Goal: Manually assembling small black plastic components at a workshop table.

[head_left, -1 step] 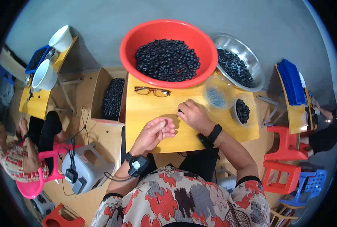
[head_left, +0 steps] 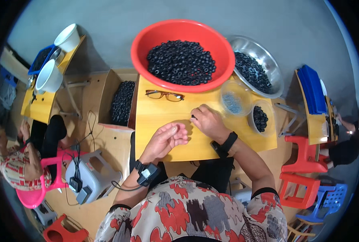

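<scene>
Your right hand (head_left: 209,124) pinches a small black piece (head_left: 193,116) between thumb and fingertips, over the yellow table (head_left: 147,117) and on the near side of the red basin (head_left: 224,56); its exact shape is too small to tell. Keep that pinch light but firm, so the piece neither tips nor slips. Your left hand (head_left: 167,137), just to the left, is half curled, thumb near the fingers; I cannot tell whether it grips anything. Hold both hands low and near each other, so anything dropped lands within reach, and keep your right wrist clear of the clear tub of black rings (head_left: 260,119) at the right.
</scene>
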Tool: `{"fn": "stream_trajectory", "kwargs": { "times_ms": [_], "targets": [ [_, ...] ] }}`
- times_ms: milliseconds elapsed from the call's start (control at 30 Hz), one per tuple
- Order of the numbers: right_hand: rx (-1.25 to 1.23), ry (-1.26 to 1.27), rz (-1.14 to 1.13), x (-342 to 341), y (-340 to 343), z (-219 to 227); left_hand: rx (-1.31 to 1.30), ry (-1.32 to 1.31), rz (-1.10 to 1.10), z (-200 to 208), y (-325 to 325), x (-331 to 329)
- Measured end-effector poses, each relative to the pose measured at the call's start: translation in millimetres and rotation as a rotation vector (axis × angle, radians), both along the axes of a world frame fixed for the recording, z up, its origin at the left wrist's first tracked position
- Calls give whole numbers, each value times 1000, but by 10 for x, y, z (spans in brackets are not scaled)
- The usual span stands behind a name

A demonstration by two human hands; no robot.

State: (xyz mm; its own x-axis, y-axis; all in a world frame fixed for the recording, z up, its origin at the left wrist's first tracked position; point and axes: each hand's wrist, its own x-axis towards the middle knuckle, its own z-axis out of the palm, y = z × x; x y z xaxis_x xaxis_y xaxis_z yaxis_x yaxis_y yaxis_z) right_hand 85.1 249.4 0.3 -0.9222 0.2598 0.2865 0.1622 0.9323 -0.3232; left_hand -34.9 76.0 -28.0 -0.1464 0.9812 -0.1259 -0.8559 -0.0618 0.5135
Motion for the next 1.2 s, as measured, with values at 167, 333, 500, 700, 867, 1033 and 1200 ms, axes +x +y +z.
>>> {"fn": "stream_trajectory", "kwargs": {
  "times_ms": [167, 333, 500, 700, 867, 1033, 1200],
  "targets": [
    [-26, 84, -10, -49, -6, -28, 31, -37, 2, -37, 5, -28],
    [-173, 49, -43, 0, 20, 15, 14, -12, -4, -47, 7, -44],
    [-265, 61, 6, 107, 167, 100, 12, -26, 2, -37, 26, -43],
    [-306, 42, -60, 363, 140, 337, 40, -7, -22, -51, 8, -49],
    [-292, -29, -132, 643, 96, 218, 9, 95, -109, 92, 50, -17],
    [-294, -86, -118, 570, 15, 128, -68, 365, -154, 194, 195, 94],
    [-274, -10, -155, 422, 69, 212, -47, 334, -123, 199, 63, 87]
  ]
}}
